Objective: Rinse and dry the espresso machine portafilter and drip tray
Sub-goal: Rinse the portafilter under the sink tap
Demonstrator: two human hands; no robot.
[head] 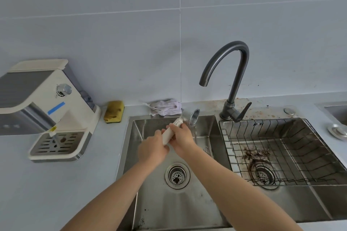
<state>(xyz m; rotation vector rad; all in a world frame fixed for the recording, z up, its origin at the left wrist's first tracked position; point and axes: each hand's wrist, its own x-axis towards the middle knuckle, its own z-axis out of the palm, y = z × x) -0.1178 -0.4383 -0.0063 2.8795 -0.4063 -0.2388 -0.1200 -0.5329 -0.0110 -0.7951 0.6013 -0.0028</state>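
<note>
Grey tiled wall [131, 33] behind pale counter [75, 184]; over the left sink basin [159, 202], left grip [153, 149] and right grip [181, 138] both clasp the portafilter [177, 122] handle; drip tray [58, 143] sits in the espresso machine [47, 103], left.

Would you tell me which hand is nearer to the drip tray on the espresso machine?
Left. Both grip the portafilter over the sink; the left hand is right of the drip tray, the right hand farther right.
</note>
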